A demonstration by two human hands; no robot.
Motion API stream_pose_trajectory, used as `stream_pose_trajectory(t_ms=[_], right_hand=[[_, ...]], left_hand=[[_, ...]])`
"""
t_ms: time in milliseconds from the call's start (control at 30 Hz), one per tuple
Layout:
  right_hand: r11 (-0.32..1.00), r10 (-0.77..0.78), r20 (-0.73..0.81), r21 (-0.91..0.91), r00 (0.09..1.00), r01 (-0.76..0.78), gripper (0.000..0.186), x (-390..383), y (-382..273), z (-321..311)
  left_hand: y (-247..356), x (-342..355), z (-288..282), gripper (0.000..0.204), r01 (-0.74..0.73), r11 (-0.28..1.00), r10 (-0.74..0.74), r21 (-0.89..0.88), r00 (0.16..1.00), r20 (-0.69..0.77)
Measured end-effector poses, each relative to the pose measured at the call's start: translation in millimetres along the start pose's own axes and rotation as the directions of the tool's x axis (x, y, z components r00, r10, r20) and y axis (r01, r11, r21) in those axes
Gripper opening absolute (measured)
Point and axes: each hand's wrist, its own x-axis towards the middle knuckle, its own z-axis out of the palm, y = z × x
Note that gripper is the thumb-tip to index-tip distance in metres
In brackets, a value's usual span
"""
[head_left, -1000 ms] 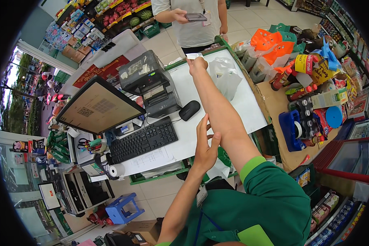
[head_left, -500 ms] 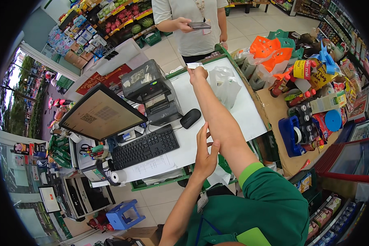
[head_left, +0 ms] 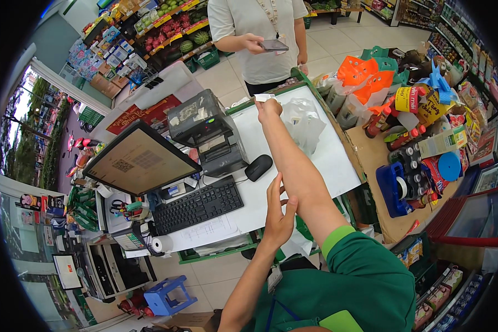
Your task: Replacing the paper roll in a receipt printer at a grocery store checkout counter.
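Handing a paper slip across the checkout counter

The left hand [head_left: 279,213] is hovering with flat fingers spread above the smooth white counter [head_left: 326,160]; the right hand [head_left: 268,108] is pinching a small thin white slip [head_left: 264,97] at the counter's far edge, beside a crinkled clear plastic bag [head_left: 304,119].

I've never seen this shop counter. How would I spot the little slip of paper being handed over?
Start at the white checkout counter with the black keyboard and mouse. Follow the bare outstretched arm to the right hand at the far edge, in front of the person holding a phone. The small white slip is pinched at its fingertips, flat and opaque, unlike the crumpled clear plastic bag beside it.
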Motion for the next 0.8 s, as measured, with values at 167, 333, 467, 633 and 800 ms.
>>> stream_pose_trajectory(t_ms=[167,333,467,633,800], right_hand=[[1.000,-0.010,-0.025,0.012,1.000,0.011,0.034,-5,-1,2],[0.979,0.037,0.369,-0.198,0.929,0.040,0.029,-54,-17,-44],[0.903,0.298,0.634,-0.430,0.714,0.005,0.017,-130,-52,-165],[0.620,0.718,0.432,-0.753,0.545,-0.220,0.015,-218,-110,-388],[-0.413,0.365,-0.265,-0.905,0.893,-0.100,0.032,-256,-205,-595]], left_hand=[[1,0,1,0.066,0.005,1.000,-0.005,0.009,1.000,0.006],[-22,-24,-8,0.039,0.151,0.986,-0.146,-0.071,0.987,0.070],[-88,-79,-39,0.049,0.470,0.882,-0.463,-0.024,0.876,0.135],[-197,-188,-96,0.050,0.655,0.629,-0.742,0.419,0.666,0.074],[-243,-283,-150,0.041,0.752,0.400,-0.888,0.524,0.460,0.019]])
